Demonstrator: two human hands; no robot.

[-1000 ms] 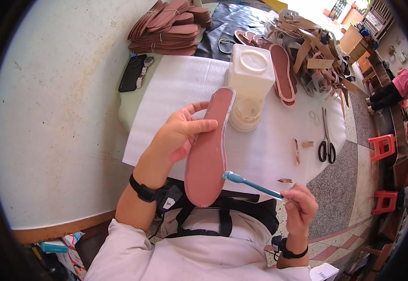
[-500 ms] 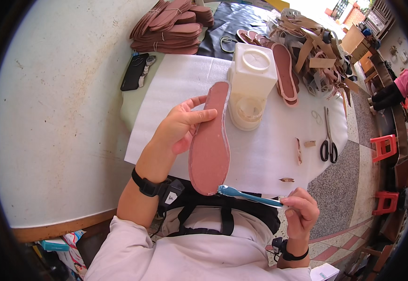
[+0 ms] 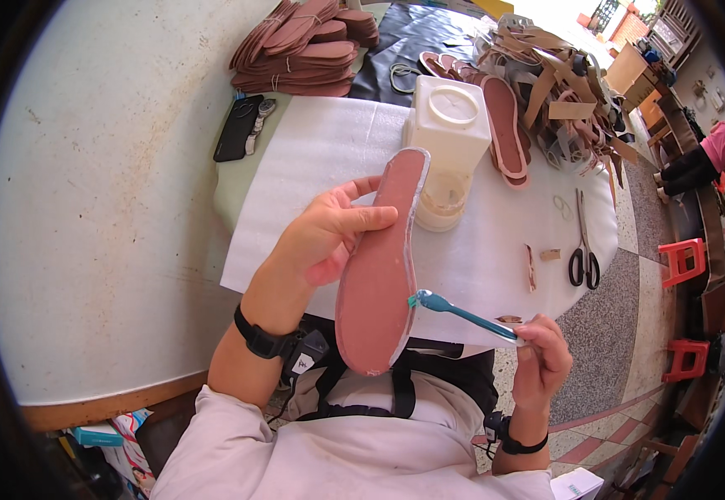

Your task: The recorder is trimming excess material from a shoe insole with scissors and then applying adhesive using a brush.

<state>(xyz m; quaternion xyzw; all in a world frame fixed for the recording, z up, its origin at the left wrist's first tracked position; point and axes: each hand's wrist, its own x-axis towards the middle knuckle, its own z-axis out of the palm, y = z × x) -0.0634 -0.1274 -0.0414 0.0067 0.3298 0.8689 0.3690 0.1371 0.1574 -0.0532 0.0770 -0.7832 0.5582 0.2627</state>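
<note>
A reddish-brown insole [image 3: 376, 287], rimmed with a whitish smear, is tilted up over the near edge of the table. My left hand [image 3: 337, 227] pinches it near its narrow upper part, thumb on the face and fingers behind. Between the closed fingers of my right hand [image 3: 543, 357] is the handle end of a teal toothbrush [image 3: 466, 315]. Its bristles meet the insole's right edge, about midway along the wide part. Behind the insole stands a white plastic container [image 3: 450, 125] with a low, open cup at its front.
Bundled insoles [image 3: 304, 50] are stacked at the far left, near a phone [image 3: 238, 127] and a watch [image 3: 261, 125]. Scraps [image 3: 566, 100] heap at the far right beside rimmed insoles [image 3: 505, 129]. Scissors [image 3: 583, 250] lie at the right. A person in pink [image 3: 716, 154] bends beyond red stools [image 3: 681, 262].
The toothbrush has moved up the insole's right edge from its lower end. The insole has shifted slightly right and lower, its bottom end now nearer me.
</note>
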